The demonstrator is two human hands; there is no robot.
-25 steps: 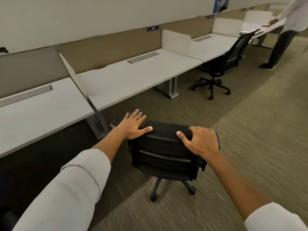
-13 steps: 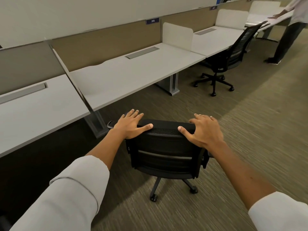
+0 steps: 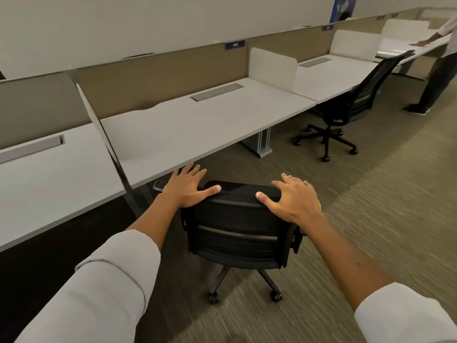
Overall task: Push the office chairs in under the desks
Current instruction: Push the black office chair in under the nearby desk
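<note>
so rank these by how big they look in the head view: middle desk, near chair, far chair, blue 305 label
middle desk
near chair
far chair
blue 305 label
Nearness may inflate the near chair.

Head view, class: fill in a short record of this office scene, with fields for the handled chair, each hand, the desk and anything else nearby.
near chair: black, backrest toward camera, close to the desk edge
left hand: flat on the backrest's top left corner
right hand: flat on the top right corner
desk: white, ahead of the near chair
second chair: black, pulled out at the next desk
other person: standing far right
</note>
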